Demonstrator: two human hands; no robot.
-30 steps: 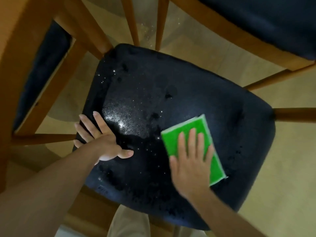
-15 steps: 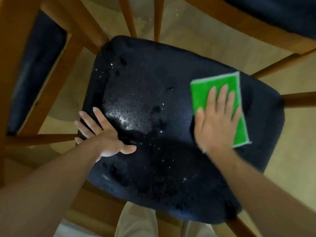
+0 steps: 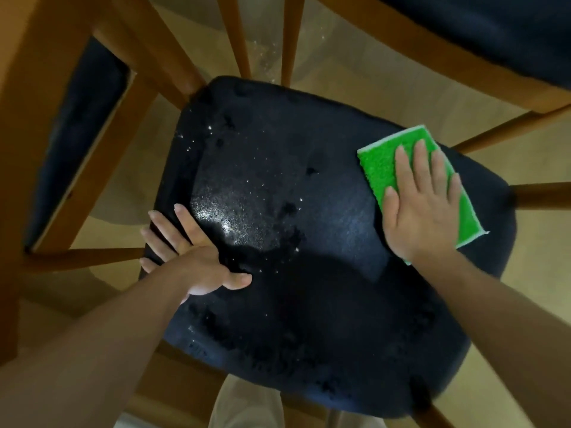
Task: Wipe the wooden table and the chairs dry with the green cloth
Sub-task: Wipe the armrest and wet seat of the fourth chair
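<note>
Wet dark seat (image 3: 309, 273): R hand (image 3: 423, 208) flat on green cloth (image 3: 383, 168), L hand (image 3: 191, 257) flat, fingers straight.

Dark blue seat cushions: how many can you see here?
3. One chair seat in the middle, under both hands; a second at the top right corner; a third at the left, seen through the wooden frame. More may lie out of view.

both hands lie flat, fingers straight: left hand (image 3: 191, 257) splayed, right hand (image 3: 421, 205) palm down, forearms reaching forward.
</note>
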